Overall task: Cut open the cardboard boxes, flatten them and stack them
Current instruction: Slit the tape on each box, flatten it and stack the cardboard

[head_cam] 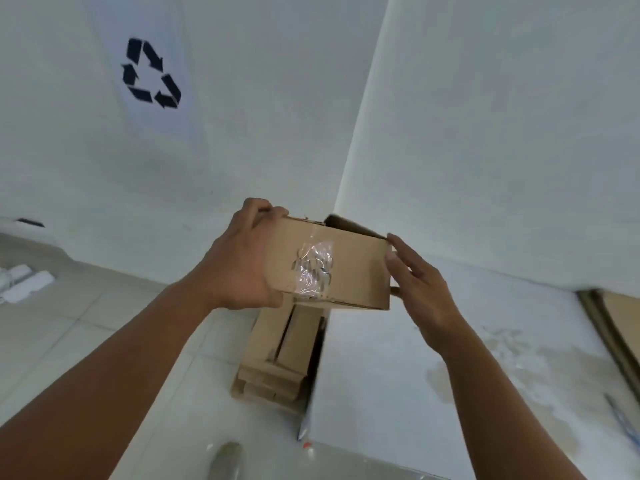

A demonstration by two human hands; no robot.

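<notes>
The left hand (239, 268) grips the box (332, 268) mid-frame, steadying it. The right hand (419, 289) pushes in with straight fingers (403, 252), likely to flatten it.

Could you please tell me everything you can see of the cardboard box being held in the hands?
The cardboard box is plain brown, unflattened, held slightly tilted in the air above a stack of flattened cardboard. Crumpled clear tape sits on its near face; a far top flap looks open. The left hand grips its left end, fingers curled over the top; the right hand touches its right end with straight fingers.
</notes>
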